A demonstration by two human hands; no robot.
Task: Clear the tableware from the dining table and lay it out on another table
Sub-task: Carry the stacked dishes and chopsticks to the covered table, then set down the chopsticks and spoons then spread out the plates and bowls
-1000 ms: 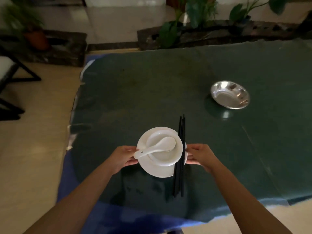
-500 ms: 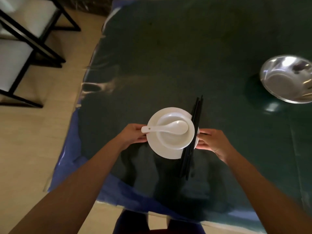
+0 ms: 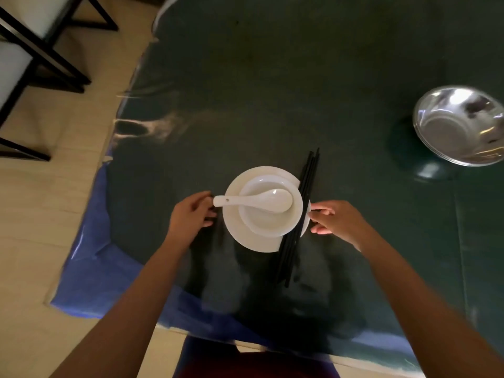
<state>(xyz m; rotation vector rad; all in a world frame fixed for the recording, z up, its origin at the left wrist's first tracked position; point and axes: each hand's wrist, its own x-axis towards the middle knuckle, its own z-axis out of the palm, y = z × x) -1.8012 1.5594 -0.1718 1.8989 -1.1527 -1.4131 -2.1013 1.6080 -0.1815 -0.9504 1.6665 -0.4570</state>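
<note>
— Dark green cloth covers the surface, with a blue sheet showing at its near edge. What sits on it?

— A white plate near the front edge, a white bowl on it, a white spoon lying across the bowl with its handle to the left. Black chopsticks lie over the plate's right rim.

— And the hands?

— Left hand is at the plate's left rim, fingers curled by the spoon handle; whether it grips, I cannot tell. Right hand has loose fingers reaching to the right rim. A steel bowl stands well apart, far right.
</note>
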